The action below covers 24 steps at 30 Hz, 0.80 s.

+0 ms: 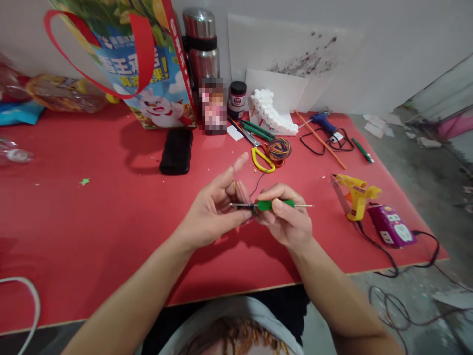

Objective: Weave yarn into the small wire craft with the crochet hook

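In my right hand (pixel 293 227) is a crochet hook (pixel 265 205) with a green handle, gripped between thumb and fingers and lying almost level. Its thin metal tip points left, across the fingers of my left hand (pixel 207 212). That hand pinches a small piece of dark yarn work (pixel 253 212) at the hook's shaft; its index finger is raised with a strand of yarn (pixel 240 183) running from it. Beyond the hands sits a multicoloured yarn ball (pixel 279 149), with a dark strand leading from it towards the fingers. My left fingers partly hide the yarn piece.
Yellow-handled scissors (pixel 263 161) lie by the yarn ball. A black phone-like case (pixel 176 151), gift bag (pixel 155 93) and steel flask (pixel 203 54) stand or lie behind. Right are a yellow glue gun (pixel 356 195), purple box (pixel 391 226), cords and the table (pixel 111 222) edge.
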{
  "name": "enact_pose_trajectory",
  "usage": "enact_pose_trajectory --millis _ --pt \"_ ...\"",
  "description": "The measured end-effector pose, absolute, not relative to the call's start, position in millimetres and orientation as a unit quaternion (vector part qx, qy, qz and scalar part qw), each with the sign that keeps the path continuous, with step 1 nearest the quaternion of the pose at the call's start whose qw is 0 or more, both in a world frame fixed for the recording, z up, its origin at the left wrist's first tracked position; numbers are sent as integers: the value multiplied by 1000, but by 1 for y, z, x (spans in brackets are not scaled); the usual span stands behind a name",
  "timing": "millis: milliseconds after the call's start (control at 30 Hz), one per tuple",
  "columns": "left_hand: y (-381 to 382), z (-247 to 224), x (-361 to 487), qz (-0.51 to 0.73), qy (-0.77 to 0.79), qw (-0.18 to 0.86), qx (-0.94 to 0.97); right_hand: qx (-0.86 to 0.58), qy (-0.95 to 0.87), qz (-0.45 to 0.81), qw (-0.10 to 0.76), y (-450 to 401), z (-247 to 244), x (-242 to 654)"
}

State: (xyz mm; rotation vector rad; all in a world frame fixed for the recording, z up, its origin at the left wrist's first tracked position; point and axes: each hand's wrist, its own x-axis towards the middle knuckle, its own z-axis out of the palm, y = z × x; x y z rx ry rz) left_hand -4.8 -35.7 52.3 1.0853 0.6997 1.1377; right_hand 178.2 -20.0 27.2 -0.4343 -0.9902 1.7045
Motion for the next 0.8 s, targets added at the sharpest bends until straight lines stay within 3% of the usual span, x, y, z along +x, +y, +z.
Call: enact_pose_trajectory --millis 167,433,667,800 --pt "-34 45 7 570 348 605 433 -270 -365 672 585 -29 27 164" --pt "-35 47 8 556 384 575 461 -268 -407 644 589 -27 18 167" --pt "-37 44 14 556 397 569 458 -403 -568 432 573 -32 14 175" --pt "-39 43 19 558 416 560 449 -411 -626 356 560 -33 12 172"
